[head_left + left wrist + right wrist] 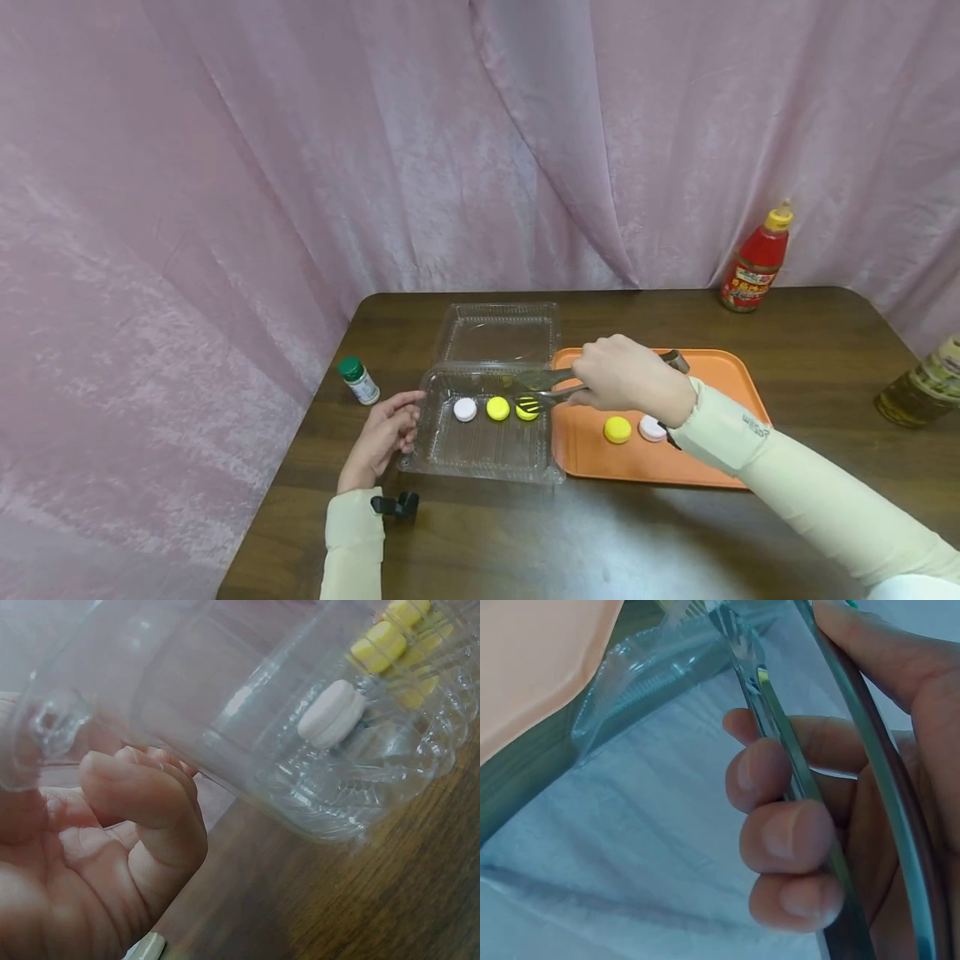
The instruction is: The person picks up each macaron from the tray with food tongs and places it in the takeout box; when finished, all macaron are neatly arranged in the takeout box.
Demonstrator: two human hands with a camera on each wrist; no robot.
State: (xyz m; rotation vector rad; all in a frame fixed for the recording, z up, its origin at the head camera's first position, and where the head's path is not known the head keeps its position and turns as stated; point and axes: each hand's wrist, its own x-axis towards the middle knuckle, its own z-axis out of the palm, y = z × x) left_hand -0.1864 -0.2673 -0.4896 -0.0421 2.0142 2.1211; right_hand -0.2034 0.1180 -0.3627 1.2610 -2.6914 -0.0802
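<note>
In the head view my right hand (621,375) holds metal food tongs (558,392); the right wrist view shows the fingers wrapped around one arm of the tongs (795,757). Their slotted tip lies over a yellow macaron (527,412) at the right side of an open clear plastic container (480,468). Whether the tips still grip it I cannot tell. Left of it sit another yellow macaron (498,408) and a white macaron (465,409). My left hand (382,437) holds the container's left edge with bent fingers (150,795).
An orange tray (720,458) right of the container bears a yellow macaron (617,430) and a white one (651,428). The container's lid (498,333) lies folded back. Around stand a green-capped shaker (360,383), a red sauce bottle (753,267) and an oil bottle (918,387).
</note>
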